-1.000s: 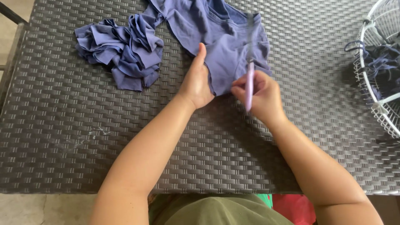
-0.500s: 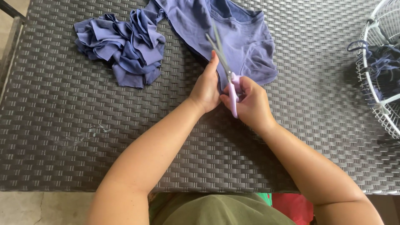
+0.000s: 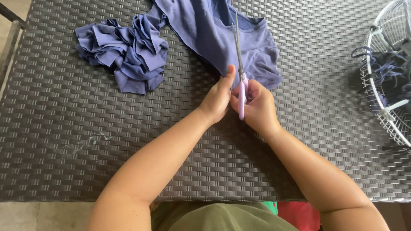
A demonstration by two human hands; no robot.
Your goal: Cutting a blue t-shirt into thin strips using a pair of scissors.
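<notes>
A blue-violet shirt [image 3: 205,30] lies spread on the dark woven table [image 3: 64,141], its near edge at my hands. My right hand [image 3: 257,105] grips scissors with lilac handles [image 3: 242,92]; their metal blades point away from me over the shirt. My left hand [image 3: 218,96] presses the near edge of the shirt just left of the blades, thumb raised beside them.
A heap of cut blue-violet cloth strips [image 3: 124,53] lies at the far left of the table. A white wire basket [image 3: 387,72] with dark blue fabric inside stands at the right edge. The table's front edge runs just before my body.
The scissors went from lying with handles down in my right hand to blades stretched forward over the shirt. My left hand slid from flat on the cloth to its near edge.
</notes>
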